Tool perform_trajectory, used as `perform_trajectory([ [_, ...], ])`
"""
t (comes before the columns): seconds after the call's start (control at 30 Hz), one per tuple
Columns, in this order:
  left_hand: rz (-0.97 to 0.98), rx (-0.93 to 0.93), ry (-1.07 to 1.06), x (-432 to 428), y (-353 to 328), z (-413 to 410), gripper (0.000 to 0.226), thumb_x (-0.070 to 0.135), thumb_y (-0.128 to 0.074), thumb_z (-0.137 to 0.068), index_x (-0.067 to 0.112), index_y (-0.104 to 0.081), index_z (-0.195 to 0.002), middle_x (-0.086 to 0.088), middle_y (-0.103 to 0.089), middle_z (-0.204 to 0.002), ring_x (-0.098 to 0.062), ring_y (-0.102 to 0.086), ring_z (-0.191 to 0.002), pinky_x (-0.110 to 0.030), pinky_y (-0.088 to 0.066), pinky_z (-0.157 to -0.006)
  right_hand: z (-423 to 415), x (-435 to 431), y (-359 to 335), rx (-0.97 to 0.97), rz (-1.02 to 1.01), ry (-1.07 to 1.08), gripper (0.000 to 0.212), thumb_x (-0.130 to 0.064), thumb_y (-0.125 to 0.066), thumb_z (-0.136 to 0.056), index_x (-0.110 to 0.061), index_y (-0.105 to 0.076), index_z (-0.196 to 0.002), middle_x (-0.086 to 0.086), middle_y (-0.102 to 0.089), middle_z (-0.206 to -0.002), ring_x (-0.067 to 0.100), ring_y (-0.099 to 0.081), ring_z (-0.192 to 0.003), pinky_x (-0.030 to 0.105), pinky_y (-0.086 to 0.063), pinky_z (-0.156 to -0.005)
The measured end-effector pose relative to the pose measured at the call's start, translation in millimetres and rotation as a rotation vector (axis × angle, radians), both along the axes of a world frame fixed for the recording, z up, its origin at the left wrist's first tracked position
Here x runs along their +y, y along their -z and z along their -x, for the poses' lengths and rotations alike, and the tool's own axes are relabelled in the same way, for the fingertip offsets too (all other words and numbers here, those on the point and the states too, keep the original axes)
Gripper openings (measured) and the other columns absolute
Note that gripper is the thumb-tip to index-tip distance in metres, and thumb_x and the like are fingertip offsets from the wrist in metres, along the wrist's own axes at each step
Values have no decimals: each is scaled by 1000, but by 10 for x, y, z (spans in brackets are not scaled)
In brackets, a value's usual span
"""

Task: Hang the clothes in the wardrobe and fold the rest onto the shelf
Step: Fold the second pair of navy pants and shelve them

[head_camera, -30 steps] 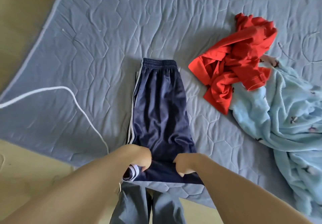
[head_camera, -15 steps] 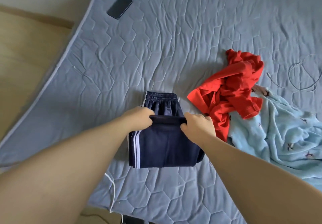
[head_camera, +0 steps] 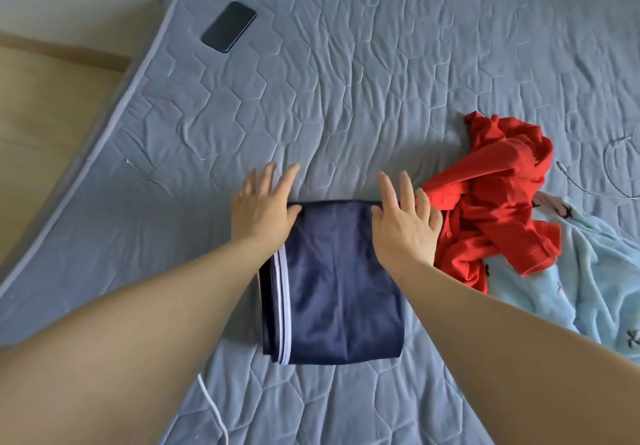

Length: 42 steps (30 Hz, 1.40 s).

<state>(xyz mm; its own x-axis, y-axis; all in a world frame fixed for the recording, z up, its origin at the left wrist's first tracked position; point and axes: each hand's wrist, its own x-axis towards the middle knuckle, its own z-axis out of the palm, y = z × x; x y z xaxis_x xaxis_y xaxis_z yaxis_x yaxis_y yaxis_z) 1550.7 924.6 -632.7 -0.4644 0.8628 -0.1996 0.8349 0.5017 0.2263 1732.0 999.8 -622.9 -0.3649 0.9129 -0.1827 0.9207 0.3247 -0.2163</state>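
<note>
Nearest the person, a white cord [head_camera: 214, 406] trails over the near edge of the grey quilted mattress [head_camera: 381, 81], apart from the work. Just beyond it lies the navy garment [head_camera: 339, 292], folded into 1 compact block with 2 white stripes down its left side. Its long axis runs straight away from the person, near edge to far edge, between the 2 forearms. Both hands sit at the far end. The left hand [head_camera: 263, 209] lies flat at the far-left corner, fingers straight and spread, its thumb on the cloth and most of the palm on the mattress beside it. The right hand [head_camera: 405, 223] presses flat on the far-right corner, its fingers reaching past the edge. Neither grips anything; both are open and pressing. The whole block therefore lies toward the person from both palms, and neither hand is clearly nearer to it. In my judgement the fold is being smoothed. A further fold would mean drawing the far edge back along that long axis, or else sliding both hands under the sides to lift it for the shelf. Touching the right hand's outer fingers is a crumpled red garment [head_camera: 495, 202], with a pale blue blanket [head_camera: 588, 289] beyond it. Farthest off, a dark phone [head_camera: 228, 26] rests near the mattress edge.
</note>
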Motion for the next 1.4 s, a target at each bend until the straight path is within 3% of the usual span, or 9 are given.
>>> perform_trajectory([
  [0.23,401,-472,-291,-111,432,-114,106,49,-68,-77,25,7,-148,-6,-6,-154,-30,-23,-138,-42,-31,-109,-90,-221,516,15,500,346,81,-49,-53,-87,-23,-8,-148,4,-18,-154,30,-25,-137,48,-23,-110],
  [0.43,379,-796,-814,-404,741,-273,120,33,-80,-69,14,9,-147,-11,-18,-152,-29,-29,-135,-37,-30,-106,-169,-384,892,210,780,625,90,-39,-73,-75,-13,-19,-144,14,-34,-143,36,-37,-128,46,-32,-108],
  [0.57,264,-993,-950,-546,883,-307,102,29,-82,-69,6,-15,-143,-12,-37,-142,-31,-40,-127,-41,-36,-104,-182,-430,971,205,761,710,92,-37,-77,-71,-17,-22,-142,12,-32,-137,32,-42,-121,39,-36,-97],
  [0.7,219,-1214,-983,-581,817,-251,57,20,-80,-71,5,-56,-120,-11,-62,-118,-27,-59,-106,-38,-46,-96,-158,-408,903,414,1010,787,54,-21,-80,-71,-6,-53,-115,8,-62,-97,24,-61,-82,31,-49,-71],
  [0.8,279,-1304,-983,-560,647,-228,38,19,-75,-74,7,-63,-109,-11,-70,-101,-25,-67,-87,-32,-52,-73,-137,-379,701,388,1138,747,22,-19,-78,-71,-10,-63,-85,7,-68,-74,21,-64,-67,25,-46,-53],
  [1.0,264,-1386,-896,-543,86,-151,26,26,-67,-78,12,-69,-100,-9,-73,-91,-23,-70,-77,-28,-52,-63,-178,-308,93,470,1230,740,34,-21,-75,-71,-8,-67,-100,14,-72,-95,30,-67,-92,41,-52,-89],
  [1.07,216,-1360,-876,-500,-159,-140,29,26,-68,-78,11,-67,-103,-10,-72,-94,-25,-68,-82,-30,-51,-69,-166,-277,-162,518,1223,723,28,-20,-74,-71,-8,-68,-96,13,-74,-89,30,-67,-89,41,-52,-87],
  [1.2,61,-1325,-813,-394,-902,-53,19,22,-67,-80,11,-67,-95,-6,-72,-70,-19,-68,-61,-22,-49,-51,-71,-163,-872,625,1191,647,19,-20,-72,-71,-8,-70,-86,12,-74,-81,29,-68,-80,35,-53,-73],
  [1.4,-212,-1242,-742,-426,-2444,104,17,28,-70,-78,15,-64,-87,1,-69,-60,-12,-65,-55,-18,-43,-46,48,-64,-2401,752,1123,496,15,-23,-72,-66,-9,-77,-68,14,-74,-86,30,-70,-78,38,-53,-79],
])
